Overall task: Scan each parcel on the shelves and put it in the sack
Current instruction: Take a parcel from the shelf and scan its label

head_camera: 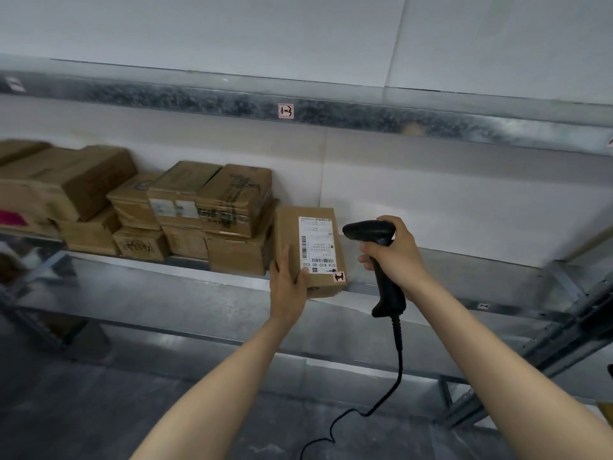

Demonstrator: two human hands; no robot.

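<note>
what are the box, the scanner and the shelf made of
The box looks like brown matte cardboard with a stuck-on paper label. The scanner seems black plastic, smooth, slightly shiny. The shelf is likely galvanized steel: grey, dully reflective.

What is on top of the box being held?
A white shipping label with barcodes and a small red-edged sticker. The left hand covers a near corner of the box.

Parcel depot or warehouse, galvanized metal shelving [331, 117], stacked cardboard parcels [205, 207], barcode scanner [381, 260]
</note>
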